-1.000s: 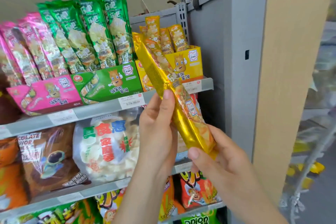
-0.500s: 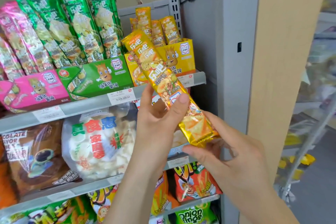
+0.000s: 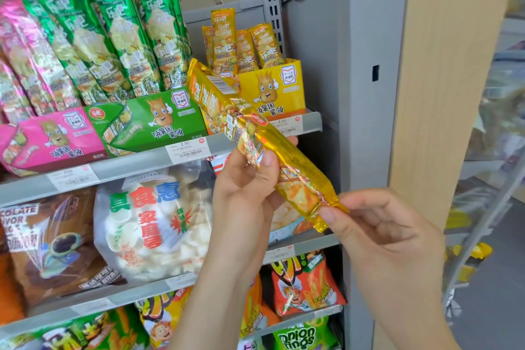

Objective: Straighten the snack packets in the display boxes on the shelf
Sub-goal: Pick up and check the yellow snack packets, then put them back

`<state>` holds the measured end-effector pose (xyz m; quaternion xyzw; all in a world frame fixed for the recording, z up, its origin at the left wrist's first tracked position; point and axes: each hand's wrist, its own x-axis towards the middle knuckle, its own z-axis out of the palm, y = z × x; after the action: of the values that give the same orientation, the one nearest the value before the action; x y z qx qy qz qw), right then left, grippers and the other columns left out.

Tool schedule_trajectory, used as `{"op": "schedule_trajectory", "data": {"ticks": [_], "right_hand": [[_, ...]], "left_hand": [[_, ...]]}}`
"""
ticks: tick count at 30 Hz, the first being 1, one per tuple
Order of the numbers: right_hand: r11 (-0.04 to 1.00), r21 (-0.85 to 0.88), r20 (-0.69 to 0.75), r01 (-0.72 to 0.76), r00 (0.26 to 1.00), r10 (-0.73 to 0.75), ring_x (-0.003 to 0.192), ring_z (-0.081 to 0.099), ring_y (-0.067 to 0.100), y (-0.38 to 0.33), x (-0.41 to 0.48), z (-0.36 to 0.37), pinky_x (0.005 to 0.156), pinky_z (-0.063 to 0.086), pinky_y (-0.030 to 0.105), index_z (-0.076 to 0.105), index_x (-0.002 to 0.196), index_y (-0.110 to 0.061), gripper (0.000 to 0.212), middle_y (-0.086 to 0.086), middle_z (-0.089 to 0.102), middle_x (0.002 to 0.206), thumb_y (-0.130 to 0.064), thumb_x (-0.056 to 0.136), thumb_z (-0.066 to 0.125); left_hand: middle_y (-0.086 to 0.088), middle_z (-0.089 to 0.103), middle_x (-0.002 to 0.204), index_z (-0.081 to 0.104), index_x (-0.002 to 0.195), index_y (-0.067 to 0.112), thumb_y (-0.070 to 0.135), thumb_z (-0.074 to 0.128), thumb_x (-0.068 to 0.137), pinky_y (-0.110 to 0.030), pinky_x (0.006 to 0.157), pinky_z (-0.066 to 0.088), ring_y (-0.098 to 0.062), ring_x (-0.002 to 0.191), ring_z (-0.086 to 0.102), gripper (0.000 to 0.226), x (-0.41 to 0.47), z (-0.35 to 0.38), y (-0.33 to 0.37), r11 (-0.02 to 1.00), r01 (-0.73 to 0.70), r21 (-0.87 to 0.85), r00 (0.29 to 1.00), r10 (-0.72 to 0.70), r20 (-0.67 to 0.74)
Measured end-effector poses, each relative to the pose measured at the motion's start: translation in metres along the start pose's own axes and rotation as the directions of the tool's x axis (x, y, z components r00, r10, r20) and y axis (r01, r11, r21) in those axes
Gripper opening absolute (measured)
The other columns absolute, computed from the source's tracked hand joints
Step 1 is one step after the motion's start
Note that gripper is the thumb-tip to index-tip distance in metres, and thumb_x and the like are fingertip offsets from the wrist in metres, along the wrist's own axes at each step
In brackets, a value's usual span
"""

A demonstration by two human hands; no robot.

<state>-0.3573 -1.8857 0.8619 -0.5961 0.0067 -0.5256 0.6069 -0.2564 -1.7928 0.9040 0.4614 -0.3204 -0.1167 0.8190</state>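
Hands met on one yellow packet (image 3: 298, 176) in front of the shelves; the left hand (image 3: 244, 182) gripped it near the middle, thumb pressed on the printed face and fingers curled behind; the right hand (image 3: 380, 239) pinched the crimped lower end between thumb and forefinger. The packet lay tilted, its top end up and to the left across the front of the yellow box (image 3: 277, 91), its lower end down and to the right; whether it touched the box could not be told. Behind it, more yellow packets (image 3: 224, 37) stood upright in that box, at the right end of the top shelf (image 3: 130, 170); just left sat the green box (image 3: 159, 119), its green packets (image 3: 119, 34) leaning left; further left the pink box (image 3: 54, 139) held pink packets (image 3: 22, 65), leaning likewise; a price tag (image 3: 189, 149) hung on the shelf's front edge. Below, a clear bag (image 3: 153, 230) of pale crackers lay beside a brown bag (image 3: 51, 244); lower again stood an orange bag (image 3: 309, 284) and a green bag (image 3: 301, 337) marked onion rings; a grey upright (image 3: 366, 94) closed the shelves on the right.
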Motion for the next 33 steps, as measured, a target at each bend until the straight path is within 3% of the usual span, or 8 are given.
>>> {"op": "schedule_trajectory", "data": {"ticks": [5,8,12,14,17,22,26,33], "right_hand": [[0.817,-0.425,0.183,0.389,0.921,-0.343,0.082,0.06,0.002,0.011,-0.001,-0.005,0.075,0.045,0.01,0.065,0.084,-0.025,0.024,-0.015,0.062,0.09,-0.004,0.078,0.072],[0.79,-0.431,0.281,0.435,0.897,-0.34,0.089,0.061,0.007,0.013,-0.003,-0.004,0.078,0.045,0.015,0.074,0.084,-0.017,0.006,-0.01,0.063,0.094,-0.011,0.082,0.073],[0.993,-0.114,0.227,0.036,0.974,-0.01,0.09,0.065,0.01,0.003,-0.003,0.003,0.075,0.048,0.013,0.067,0.085,-0.024,0.018,-0.008,0.062,0.097,-0.042,0.085,0.068],[0.948,0.119,0.265,-0.294,0.93,0.255,0.086,0.07,0.012,-0.002,0.002,0.005,0.071,0.054,0.018,0.06,0.094,-0.019,0.029,-0.004,0.071,0.097,-0.038,0.076,0.074],[0.903,0.173,0.326,-0.394,0.888,0.325,0.084,0.073,0.015,-0.002,0.003,0.007,0.07,0.056,0.02,0.066,0.1,-0.024,0.038,0.002,0.075,0.097,-0.022,0.064,0.078],[0.988,-0.155,0.105,-0.02,0.994,0.036,0.085,0.068,0.0,0.002,-0.002,0.01,0.07,0.05,0.007,0.064,0.099,-0.037,0.041,-0.013,0.073,0.09,-0.019,0.066,0.081],[0.654,-0.593,0.225,0.47,0.876,-0.426,0.087,0.058,0.007,0.013,-0.002,0.005,0.083,0.041,0.004,0.074,0.1,-0.009,0.026,0.009,0.067,0.091,0.0,0.075,0.076],[0.828,-0.417,0.311,0.376,0.915,-0.259,0.098,0.059,0.008,0.009,0.0,0.007,0.077,0.047,0.011,0.06,0.112,-0.03,0.027,-0.009,0.051,0.111,-0.032,0.086,0.064]], "left_hand": [[-0.001,0.064,0.085,0.068,0.095,0.019,0.035,0.067,0.079,-0.029,0.062,0.054,-0.014,0.075,0.06,0.023,0.001,0.009,0.003,0.999,0.033,0.009,0.999,-0.033,-0.012],[0.002,0.069,0.085,0.073,0.093,0.021,0.027,0.065,0.081,-0.027,0.062,0.051,-0.013,0.073,0.061,0.015,0.003,0.008,0.002,0.997,-0.043,0.059,0.997,0.047,-0.067],[-0.006,0.073,0.095,0.065,0.112,0.01,0.021,0.06,0.085,-0.03,0.064,0.057,-0.019,0.082,0.071,0.029,0.002,0.007,0.004,0.998,-0.065,-0.004,0.998,0.065,-0.015],[-0.013,0.071,0.101,0.063,0.115,0.008,0.021,0.056,0.088,-0.034,0.065,0.058,-0.026,0.09,0.072,0.031,0.0,0.006,0.005,0.997,-0.044,-0.059,0.998,0.047,0.045],[-0.017,0.07,0.113,0.059,0.122,0.006,0.02,0.048,0.093,-0.037,0.078,0.058,-0.031,0.108,0.067,0.034,-0.001,0.003,0.004,0.997,-0.004,-0.074,0.994,0.011,0.104],[-0.002,0.071,0.106,0.069,0.111,0.022,0.047,0.064,0.082,-0.032,0.081,0.055,-0.017,0.099,0.065,0.038,0.004,0.002,0.005,0.989,-0.001,0.147,1.0,-0.002,0.02],[0.004,0.073,0.086,0.067,0.113,0.019,0.029,0.073,0.08,-0.028,0.067,0.056,-0.01,0.077,0.068,0.036,0.007,-0.003,0.008,0.985,-0.054,0.166,0.998,0.057,-0.015],[-0.006,0.073,0.09,0.06,0.12,0.01,0.012,0.067,0.086,-0.035,0.068,0.058,-0.017,0.077,0.068,0.035,0.01,-0.01,0.011,0.993,-0.059,0.102,0.998,0.061,-0.021]]}}
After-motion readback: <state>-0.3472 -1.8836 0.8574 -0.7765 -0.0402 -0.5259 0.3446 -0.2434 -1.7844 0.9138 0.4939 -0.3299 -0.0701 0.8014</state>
